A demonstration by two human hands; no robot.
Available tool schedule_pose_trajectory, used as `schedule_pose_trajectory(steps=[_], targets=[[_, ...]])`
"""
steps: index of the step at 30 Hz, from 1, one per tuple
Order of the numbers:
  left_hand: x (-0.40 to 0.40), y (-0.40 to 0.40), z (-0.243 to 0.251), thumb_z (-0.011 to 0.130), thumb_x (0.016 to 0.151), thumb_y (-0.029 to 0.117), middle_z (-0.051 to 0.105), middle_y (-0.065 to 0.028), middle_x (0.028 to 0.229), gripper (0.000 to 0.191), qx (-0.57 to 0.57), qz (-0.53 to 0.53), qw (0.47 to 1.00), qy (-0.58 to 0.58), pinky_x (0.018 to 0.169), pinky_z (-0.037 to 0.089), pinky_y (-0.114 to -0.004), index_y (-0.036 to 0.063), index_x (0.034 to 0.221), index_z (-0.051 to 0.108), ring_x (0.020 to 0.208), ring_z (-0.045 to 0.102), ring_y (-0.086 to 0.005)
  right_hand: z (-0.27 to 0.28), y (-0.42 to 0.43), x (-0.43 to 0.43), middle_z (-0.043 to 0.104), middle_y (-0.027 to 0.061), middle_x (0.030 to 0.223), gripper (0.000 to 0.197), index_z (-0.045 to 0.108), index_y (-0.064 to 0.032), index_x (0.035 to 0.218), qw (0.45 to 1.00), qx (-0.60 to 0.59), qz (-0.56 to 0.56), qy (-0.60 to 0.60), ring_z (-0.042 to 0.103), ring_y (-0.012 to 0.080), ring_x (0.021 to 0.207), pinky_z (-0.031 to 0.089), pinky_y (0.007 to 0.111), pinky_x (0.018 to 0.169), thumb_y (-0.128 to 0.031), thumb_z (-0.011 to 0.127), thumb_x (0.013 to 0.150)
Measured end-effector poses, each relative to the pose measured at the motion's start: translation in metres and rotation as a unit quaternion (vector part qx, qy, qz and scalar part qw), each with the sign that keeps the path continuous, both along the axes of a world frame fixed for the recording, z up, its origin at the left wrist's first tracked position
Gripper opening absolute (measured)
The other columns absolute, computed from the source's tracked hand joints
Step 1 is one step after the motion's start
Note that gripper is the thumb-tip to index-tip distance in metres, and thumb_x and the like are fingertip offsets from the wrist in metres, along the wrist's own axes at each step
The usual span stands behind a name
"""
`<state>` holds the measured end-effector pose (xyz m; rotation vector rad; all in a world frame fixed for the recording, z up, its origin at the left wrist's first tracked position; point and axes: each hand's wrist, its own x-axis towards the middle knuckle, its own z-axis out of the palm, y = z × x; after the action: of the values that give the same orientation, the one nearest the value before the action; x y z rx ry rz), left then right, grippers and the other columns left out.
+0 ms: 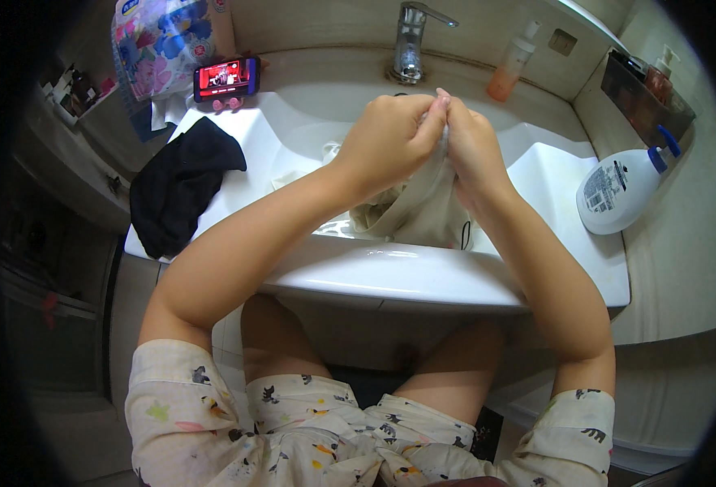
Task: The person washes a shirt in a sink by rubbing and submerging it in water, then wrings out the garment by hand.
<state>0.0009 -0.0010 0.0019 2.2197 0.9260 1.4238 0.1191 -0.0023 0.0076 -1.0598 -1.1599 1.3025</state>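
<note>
Both of my hands are together above a white ceramic washbasin (345,262), gripping a cream-coloured cloth garment (434,210). My left hand (394,131) is closed on a bunched part of it, knuckles up. Pressed against it, my right hand (476,137) holds the same bunch from the other side. Below my hands the fabric hangs down into the basin, where more of it lies in folds. A thin dark cord loop (466,234) shows on the garment near the front rim. My forearms hide part of the basin and the cloth.
A black cloth garment (181,182) lies on the left ledge. Behind it a lit phone (226,79) stands by a floral tissue pack (166,45). The faucet (411,45) rises at the back, near an orange-bottomed pump bottle (512,64). A white pump bottle (616,192) occupies the right ledge.
</note>
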Motion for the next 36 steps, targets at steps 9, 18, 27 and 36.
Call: schedule_pose_trajectory(steps=[9,18,27,36], targets=[[0.002,-0.007,-0.002,0.045,0.092,0.02,0.043,-0.0093,0.048,0.031,0.002,-0.008,1.0,0.005,0.042,0.029,-0.03,-0.0029,0.073,0.056,0.043,0.035,-0.0117,-0.004,0.002,0.004,0.051,-0.0002,0.07,0.036,0.058,-0.0033,0.078,1.0,0.009,0.013,0.023,0.041,0.0091,0.065,0.034,0.025,0.062,-0.033,0.043,0.091],[0.0,0.0,-0.001,0.044,0.092,0.02,0.044,-0.0114,0.048,0.032,0.047,0.001,0.999,0.021,0.042,0.03,-0.031,-0.003,0.073,0.056,0.041,0.037,-0.0155,-0.004,0.0,-0.001,0.049,-0.0006,0.069,0.035,0.059,-0.0043,0.078,0.999,0.012,0.017,0.043,0.04,0.0089,0.064,0.032,0.025,0.06,-0.033,0.043,0.092],[0.0,-0.001,0.0,0.045,0.092,0.022,0.044,-0.0053,0.048,0.034,-0.023,0.02,0.999,0.018,0.043,0.03,-0.029,-0.0038,0.074,0.056,0.045,0.037,-0.0102,0.0,-0.004,0.002,0.058,0.0077,0.096,0.037,0.059,-0.0039,0.094,1.0,-0.007,0.023,0.005,0.051,0.0157,0.093,0.035,0.03,0.087,-0.038,0.046,0.09],[-0.002,0.002,0.0,0.044,0.093,0.021,0.044,-0.0059,0.049,0.033,-0.01,-0.016,1.0,0.025,0.043,0.031,-0.029,-0.0036,0.073,0.054,0.046,0.038,-0.0105,-0.003,0.002,-0.001,0.052,0.0009,0.072,0.037,0.06,-0.0011,0.082,1.0,0.004,-0.003,0.014,0.042,0.0099,0.07,0.035,0.026,0.067,-0.031,0.04,0.092]])
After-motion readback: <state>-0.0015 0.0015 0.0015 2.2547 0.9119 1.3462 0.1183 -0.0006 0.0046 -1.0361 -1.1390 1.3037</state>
